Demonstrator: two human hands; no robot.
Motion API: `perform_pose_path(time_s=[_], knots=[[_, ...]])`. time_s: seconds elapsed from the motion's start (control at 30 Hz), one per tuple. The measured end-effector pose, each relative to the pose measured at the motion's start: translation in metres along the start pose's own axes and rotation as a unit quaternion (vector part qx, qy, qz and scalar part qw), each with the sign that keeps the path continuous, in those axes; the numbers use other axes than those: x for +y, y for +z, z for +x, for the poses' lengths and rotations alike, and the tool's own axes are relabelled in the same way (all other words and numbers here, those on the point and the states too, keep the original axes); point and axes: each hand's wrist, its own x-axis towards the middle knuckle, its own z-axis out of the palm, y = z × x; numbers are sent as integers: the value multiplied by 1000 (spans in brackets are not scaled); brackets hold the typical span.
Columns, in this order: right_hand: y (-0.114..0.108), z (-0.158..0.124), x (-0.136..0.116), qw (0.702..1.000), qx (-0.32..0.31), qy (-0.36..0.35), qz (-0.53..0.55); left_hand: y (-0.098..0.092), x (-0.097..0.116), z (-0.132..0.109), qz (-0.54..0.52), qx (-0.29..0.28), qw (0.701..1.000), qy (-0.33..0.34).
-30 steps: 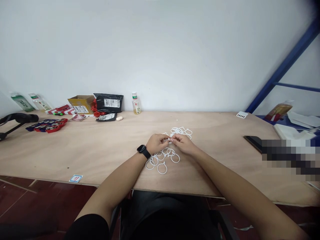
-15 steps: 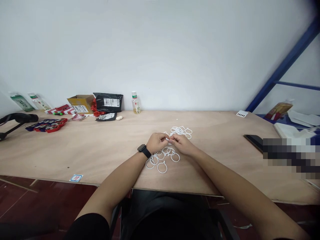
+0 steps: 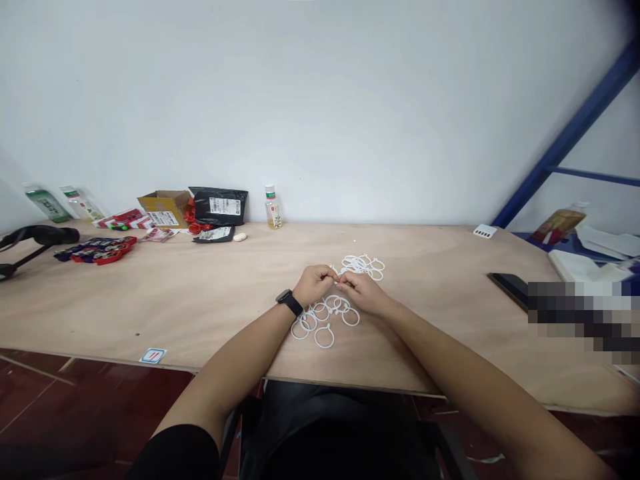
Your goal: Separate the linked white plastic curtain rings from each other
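Observation:
Over the wooden table (image 3: 200, 293), my left hand (image 3: 316, 283) and my right hand (image 3: 361, 288) meet fingertip to fingertip. Both are closed in a pinch around a small white piece, probably part of a white ring, mostly hidden by the fingers. Behind my hands lies a pile of white rings (image 3: 377, 265) with small knobs. Several more rings (image 3: 351, 317) are spread in front of them, nearer the table edge, one ring (image 3: 325, 337) lying closest to me. A black watch is on my left wrist.
Along the wall stand a bottle (image 3: 273, 208), a black package (image 3: 220, 205) and an open cardboard box (image 3: 164, 208). Red and blue items (image 3: 100, 250) lie at the left. On the right are a white power strip (image 3: 485, 231), a dark phone-like object (image 3: 507, 287) and a blue frame (image 3: 537, 175).
My fingertips have shifted slightly around the small white piece, which shows less now. The whole view has moved very slightly. The loose rings lie as before.

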Motion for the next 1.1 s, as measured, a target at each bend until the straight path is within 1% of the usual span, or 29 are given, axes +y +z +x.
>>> perform_pose_path(time_s=[0.1,0.17,0.2,0.23,0.27,0.33,0.4,0.43,0.5,0.6,0.7,0.83,0.9,0.97,1.07,1.1], knots=[[-3,1,3,999,26,13,-28,-1,-4,0,9,28,1000,-4],[-9,2,9,995,59,48,-63,-3,-6,0,32,50,998,-3],[-12,2,13,991,75,71,-82,-5,-7,0,49,45,998,3],[-15,3,17,987,89,94,-100,-7,-7,0,70,21,997,11],[-18,3,20,982,102,114,-113,-8,-8,0,91,-15,996,19],[-21,2,25,979,108,128,-117,-11,-7,-1,128,-104,986,26],[-21,1,23,987,85,103,-87,-11,-7,-2,156,-173,972,29],[-19,1,21,993,66,80,-64,-11,-7,-3,171,-194,966,31],[-14,-1,14,999,22,34,-22,-9,-8,-3,200,-213,956,34],[-7,-3,5,999,-38,-15,-3,-7,-11,-2,231,-209,950,26],[-5,-3,1,997,-73,-38,-7,-8,-13,-2,209,-201,957,-5],[-7,-3,1,996,-76,-52,-9,-9,-14,-3,129,-183,973,-59],[-8,-2,1,996,-69,-53,-9,-8,-15,-2,101,-174,977,-70],[-9,-2,1,997,-60,-49,-16,-7,-15,-1,86,-140,985,-54],[-9,-1,1,997,-50,-42,-34,-8,-12,0,84,-52,995,-6],[-9,-1,2,997,-46,-38,-41,-9,-9,0,84,-36,996,6]])
